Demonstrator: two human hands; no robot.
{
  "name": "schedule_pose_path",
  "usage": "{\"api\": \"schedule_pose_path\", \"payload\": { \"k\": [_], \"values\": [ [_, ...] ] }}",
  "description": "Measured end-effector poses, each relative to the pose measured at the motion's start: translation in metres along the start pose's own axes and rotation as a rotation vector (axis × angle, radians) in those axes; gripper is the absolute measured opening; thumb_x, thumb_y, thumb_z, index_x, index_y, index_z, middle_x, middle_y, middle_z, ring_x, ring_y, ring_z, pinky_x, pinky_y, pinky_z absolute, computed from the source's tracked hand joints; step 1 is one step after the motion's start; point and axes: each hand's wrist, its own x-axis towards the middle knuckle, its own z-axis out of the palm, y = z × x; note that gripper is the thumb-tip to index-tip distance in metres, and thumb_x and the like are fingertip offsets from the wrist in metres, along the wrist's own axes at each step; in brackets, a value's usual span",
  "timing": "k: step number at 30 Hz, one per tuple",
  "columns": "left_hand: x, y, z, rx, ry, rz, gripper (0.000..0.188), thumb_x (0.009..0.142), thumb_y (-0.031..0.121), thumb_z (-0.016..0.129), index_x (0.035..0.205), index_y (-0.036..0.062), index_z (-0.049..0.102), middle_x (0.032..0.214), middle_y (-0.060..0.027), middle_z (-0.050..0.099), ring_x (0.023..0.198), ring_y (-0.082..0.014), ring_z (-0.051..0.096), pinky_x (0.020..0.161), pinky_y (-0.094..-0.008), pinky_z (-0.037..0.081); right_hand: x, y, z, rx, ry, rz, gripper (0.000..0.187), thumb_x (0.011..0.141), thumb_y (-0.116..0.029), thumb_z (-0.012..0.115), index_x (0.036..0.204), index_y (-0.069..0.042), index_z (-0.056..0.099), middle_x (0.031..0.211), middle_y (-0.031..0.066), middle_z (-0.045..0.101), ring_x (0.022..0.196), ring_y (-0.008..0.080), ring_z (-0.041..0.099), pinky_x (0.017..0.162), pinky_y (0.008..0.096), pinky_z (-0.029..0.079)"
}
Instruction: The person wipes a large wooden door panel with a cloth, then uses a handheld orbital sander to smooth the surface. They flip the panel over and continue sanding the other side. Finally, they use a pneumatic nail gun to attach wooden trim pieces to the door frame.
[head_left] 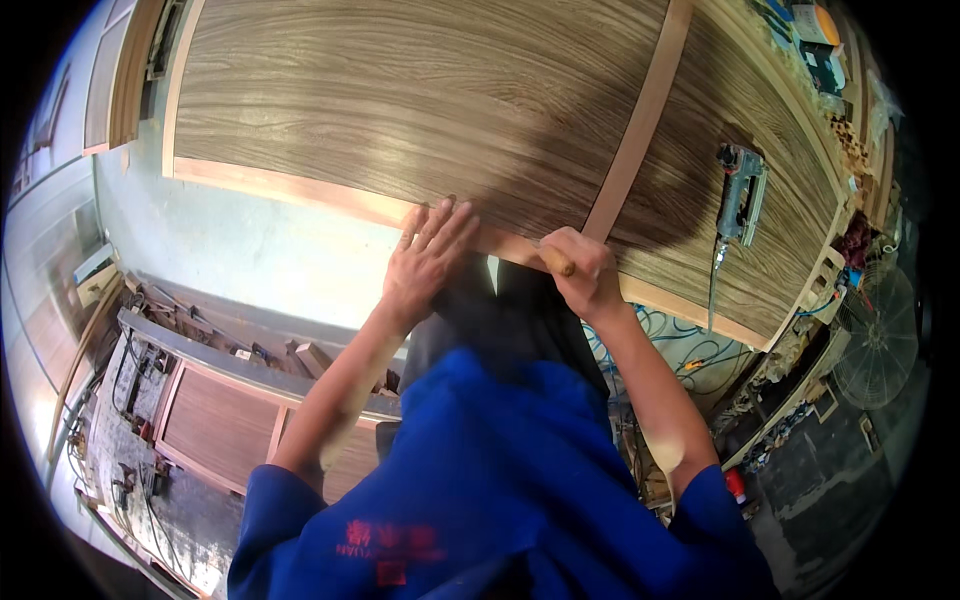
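Note:
A large wood-grain panel (400, 90) with a pale wooden frame strip (290, 188) along its near edge lies before me. My left hand (430, 255) rests on that near strip with its fingers stretched out and holds nothing. To its right, my right hand (583, 268) is closed round a tool with a rounded wooden handle (556, 261). The working end of the tool is hidden, so its kind does not show. This hand is at the strip, near where a pale crossbar (640, 120) meets it.
On the panel's right part lies a grey nail gun (740, 195) with an air hose. A round fan (875, 335) stands at the far right. Blue hoses (690, 350) lie on the floor. A lower bench at left bears another framed panel (222, 422).

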Motion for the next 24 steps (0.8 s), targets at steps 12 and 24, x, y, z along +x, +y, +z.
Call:
{"api": "schedule_pose_path", "payload": {
  "k": [12,24],
  "values": [
    [0.002,0.015,0.008,-0.020,-0.032,-0.085,0.069,0.100,0.021,0.060,0.165,0.0130,0.042,0.174,-0.0050,0.038,0.162,-0.0296,0.031,0.134,-0.0574,0.020,-0.020,0.034,0.027,-0.148,0.062,-0.233,0.006,0.087,-0.004,0.069,0.091,-0.008,0.067,0.087,0.0148,0.066,0.080,0.0391,0.066,0.067,0.0455,0.053],
    [0.007,0.022,0.008,0.049,-0.054,-0.040,0.083,0.090,0.024,0.074,0.165,0.0092,0.041,0.175,-0.0107,0.035,0.165,-0.0333,0.025,0.135,-0.0556,0.016,-0.009,0.036,0.007,0.007,-0.035,0.041,0.006,0.094,-0.013,0.063,0.092,-0.009,0.068,0.093,0.0132,0.068,0.087,0.0370,0.070,0.072,0.0450,0.056]
  ]
}}
